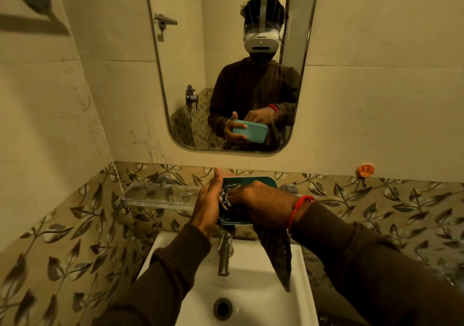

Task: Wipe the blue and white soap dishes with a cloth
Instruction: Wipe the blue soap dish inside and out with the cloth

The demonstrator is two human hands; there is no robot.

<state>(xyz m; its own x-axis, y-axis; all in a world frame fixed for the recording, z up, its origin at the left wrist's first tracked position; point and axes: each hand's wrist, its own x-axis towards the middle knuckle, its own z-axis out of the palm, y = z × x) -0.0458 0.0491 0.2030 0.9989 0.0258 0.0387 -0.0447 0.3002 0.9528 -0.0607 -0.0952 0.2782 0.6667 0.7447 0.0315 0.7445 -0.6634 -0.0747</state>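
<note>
Tap (224,255) below soap dish (261,183), cloth (275,252) dangling.

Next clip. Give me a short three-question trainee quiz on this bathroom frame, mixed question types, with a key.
1. True or false: the blue soap dish rests on the glass shelf.
2. Which hand works the cloth inside the dish? A) left hand B) right hand
3. Fill in: the cloth's loose end hangs over the ____.

Key: 1 false, it is held up above the tap; 2 B; 3 sink.
</note>
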